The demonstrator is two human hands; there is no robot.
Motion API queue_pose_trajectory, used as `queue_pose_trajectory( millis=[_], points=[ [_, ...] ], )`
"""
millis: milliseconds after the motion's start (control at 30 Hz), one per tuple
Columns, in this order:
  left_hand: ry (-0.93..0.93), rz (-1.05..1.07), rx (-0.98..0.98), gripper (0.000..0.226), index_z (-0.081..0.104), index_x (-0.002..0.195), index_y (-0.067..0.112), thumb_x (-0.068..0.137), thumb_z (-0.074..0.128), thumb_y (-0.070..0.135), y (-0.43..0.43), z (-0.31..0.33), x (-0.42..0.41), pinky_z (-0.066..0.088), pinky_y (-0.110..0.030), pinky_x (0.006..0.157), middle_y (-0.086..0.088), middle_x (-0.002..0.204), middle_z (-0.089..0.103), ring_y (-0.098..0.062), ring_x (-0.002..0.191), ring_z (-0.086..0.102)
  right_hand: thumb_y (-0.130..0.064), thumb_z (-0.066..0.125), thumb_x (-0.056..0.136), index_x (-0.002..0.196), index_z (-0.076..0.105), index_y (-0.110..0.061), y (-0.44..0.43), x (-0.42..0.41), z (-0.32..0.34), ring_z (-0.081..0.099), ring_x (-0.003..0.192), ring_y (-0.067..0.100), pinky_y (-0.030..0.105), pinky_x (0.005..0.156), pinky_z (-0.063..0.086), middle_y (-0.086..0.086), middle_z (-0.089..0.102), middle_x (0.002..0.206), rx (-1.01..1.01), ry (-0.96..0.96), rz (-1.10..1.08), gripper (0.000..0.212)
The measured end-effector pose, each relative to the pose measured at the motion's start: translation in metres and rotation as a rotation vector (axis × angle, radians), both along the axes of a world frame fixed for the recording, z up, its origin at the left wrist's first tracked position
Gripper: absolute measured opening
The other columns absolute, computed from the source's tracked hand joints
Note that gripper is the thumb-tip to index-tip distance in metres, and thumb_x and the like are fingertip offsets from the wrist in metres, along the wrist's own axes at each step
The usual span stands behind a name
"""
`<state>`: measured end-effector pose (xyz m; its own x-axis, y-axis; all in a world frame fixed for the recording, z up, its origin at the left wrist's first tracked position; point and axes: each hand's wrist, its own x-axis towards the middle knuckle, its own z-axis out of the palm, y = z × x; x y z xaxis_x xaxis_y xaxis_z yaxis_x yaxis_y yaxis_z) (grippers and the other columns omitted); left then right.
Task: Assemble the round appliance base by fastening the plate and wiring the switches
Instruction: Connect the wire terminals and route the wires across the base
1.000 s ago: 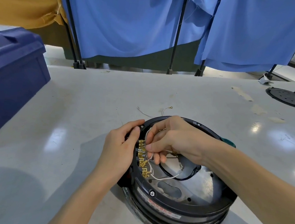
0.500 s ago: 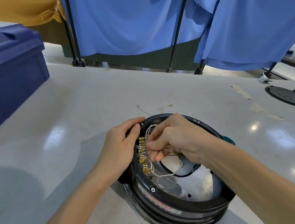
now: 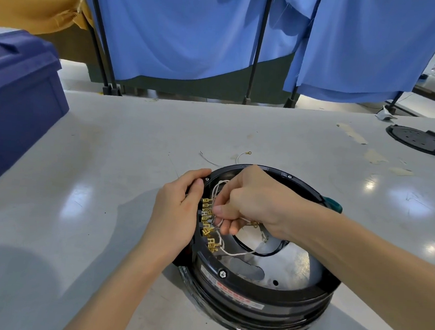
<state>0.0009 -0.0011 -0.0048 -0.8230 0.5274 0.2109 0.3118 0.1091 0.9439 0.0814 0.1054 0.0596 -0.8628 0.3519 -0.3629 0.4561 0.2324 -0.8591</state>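
Note:
The round black appliance base (image 3: 252,300) lies open side up on the grey table (image 3: 105,182). A silver metal plate (image 3: 288,272) sits inside it. Brass switch terminals (image 3: 208,224) line the inner left wall. My left hand (image 3: 178,214) grips the base's left rim from outside, thumb over the edge. My right hand (image 3: 250,201) reaches into the base and pinches a white wire (image 3: 233,253) right at the terminals. More white wires loop under its fingers.
A dark blue plastic bin (image 3: 15,112) stands at the left. A black round cover (image 3: 418,140) lies at the far right. Loose white wires with a ring terminal (image 3: 243,155) lie behind the base. A green tool handle (image 3: 334,204) pokes out beside the base. Blue curtains hang behind.
My right hand has shifted a little along the terminal row with the white wire. My left hand keeps its hold on the rim.

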Motion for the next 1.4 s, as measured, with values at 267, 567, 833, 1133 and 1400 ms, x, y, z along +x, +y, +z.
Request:
queue_pose_trajectory(
  millis=[267, 567, 833, 1133, 1400],
  points=[
    [0.013, -0.016, -0.044, 0.029, 0.064, 0.108, 0.028, 0.102, 0.040, 0.012, 0.002, 0.000, -0.003, 0.046, -0.034, 0.085, 0.003, 0.092, 0.069, -0.018, 0.091, 0.062, 0.006, 0.056, 0.091, 0.077, 0.064, 0.008, -0.011, 0.000, 0.002, 0.053, 0.036, 0.013, 0.017, 0.038, 0.042, 0.016, 0.061, 0.059, 0.234, -0.036, 0.001, 0.016],
    [0.008, -0.032, -0.033, 0.028, 0.064, 0.112, 0.024, 0.103, 0.040, 0.012, 0.002, -0.001, -0.001, 0.047, -0.033, 0.080, -0.001, 0.094, 0.069, -0.018, 0.088, 0.062, -0.001, 0.061, 0.091, 0.087, 0.063, 0.009, -0.015, 0.003, -0.009, 0.047, 0.032, 0.012, 0.021, 0.046, 0.045, 0.011, 0.055, 0.051, 0.210, -0.050, -0.145, 0.011],
    [0.035, -0.065, -0.051, 0.028, 0.059, 0.116, 0.019, 0.104, 0.036, 0.009, 0.005, 0.000, -0.003, 0.045, -0.034, 0.087, -0.001, 0.099, 0.067, -0.020, 0.098, 0.060, 0.002, 0.059, 0.086, 0.081, 0.060, 0.003, -0.015, -0.007, -0.010, 0.034, 0.021, 0.010, 0.018, 0.037, 0.028, 0.003, 0.046, 0.034, 0.174, -0.060, -0.256, 0.006],
    [-0.007, -0.195, -0.086, 0.027, 0.048, 0.121, 0.021, 0.106, 0.025, 0.015, 0.005, 0.002, -0.005, 0.046, -0.049, 0.094, -0.010, 0.101, 0.065, -0.029, 0.098, 0.061, 0.005, 0.051, 0.081, 0.073, 0.058, -0.001, -0.014, -0.014, -0.011, 0.038, 0.028, 0.014, 0.017, 0.035, 0.029, 0.002, 0.051, 0.035, 0.088, -0.039, -0.287, 0.012],
    [-0.239, -0.490, -0.003, 0.037, 0.063, 0.123, 0.035, 0.091, 0.049, 0.046, -0.025, 0.010, -0.029, 0.046, -0.029, 0.099, 0.008, 0.120, 0.069, -0.008, 0.115, 0.062, 0.006, 0.071, 0.082, 0.088, 0.066, 0.009, 0.004, 0.007, -0.008, 0.057, 0.047, 0.018, 0.023, 0.046, 0.047, 0.014, 0.061, 0.061, -0.119, 0.041, -0.094, 0.009]
  ],
)
